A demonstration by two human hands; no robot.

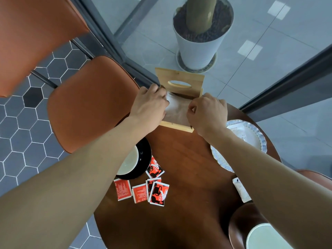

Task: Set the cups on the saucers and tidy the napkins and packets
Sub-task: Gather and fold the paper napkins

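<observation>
Fingers (158,94) press napkins (177,109) above wooden table (188,177)

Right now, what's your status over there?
Both hands, left and right, pressing napkins into wooden holder. Red packets still scattered on table. Nothing blocking.

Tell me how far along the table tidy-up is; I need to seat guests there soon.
One cup already sits on the black saucer. Both hands, left hand and right hand, are at the wooden napkin holder, on the napkins in it. The red packets lie scattered on the table, and a white packet lies loose. The second cup sits near the table's edge; whether it is on a saucer is unclear.
</observation>
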